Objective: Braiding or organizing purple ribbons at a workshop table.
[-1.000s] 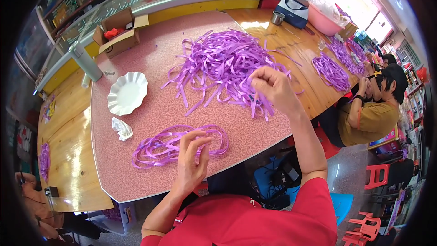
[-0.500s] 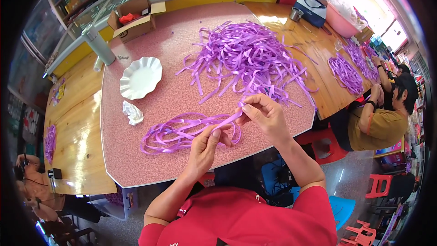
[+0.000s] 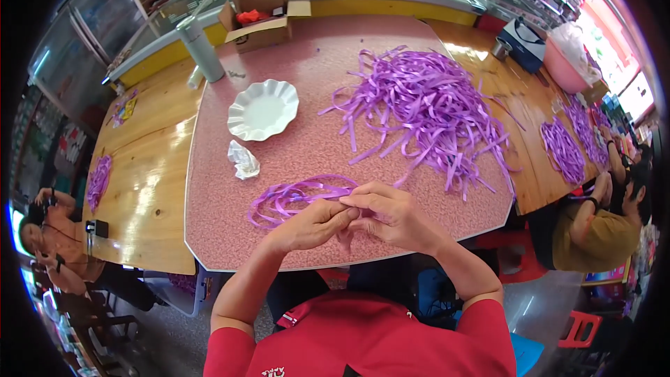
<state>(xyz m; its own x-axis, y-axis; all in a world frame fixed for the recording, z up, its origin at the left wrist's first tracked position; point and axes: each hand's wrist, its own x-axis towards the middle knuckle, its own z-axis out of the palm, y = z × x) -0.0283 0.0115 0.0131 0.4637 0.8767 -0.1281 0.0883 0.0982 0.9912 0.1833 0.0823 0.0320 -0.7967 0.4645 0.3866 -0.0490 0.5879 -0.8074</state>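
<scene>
My left hand (image 3: 315, 225) and my right hand (image 3: 392, 215) meet over the near edge of the pink table, fingers pinched together. They close on a purple ribbon, which the fingers almost wholly cover. Just beyond my left hand lies a looped bundle of purple ribbons (image 3: 293, 192), partly behind the fingers. Farther off to the right spreads a large tangled heap of purple ribbons (image 3: 433, 105), some ends trailing toward my right hand.
A scalloped white bowl (image 3: 264, 108) and crumpled white tissue (image 3: 243, 160) lie left on the pink tabletop (image 3: 223, 230). Behind stand a grey-green bottle (image 3: 201, 49) and an open cardboard box (image 3: 262, 31). Wooden tables flank it, with a person (image 3: 593, 227) at the right and another (image 3: 59, 237) left.
My hands have come together from holding a stretch of ribbon between them, and sit nearer my body. The view has swung left, so the table's things appear farther right.
</scene>
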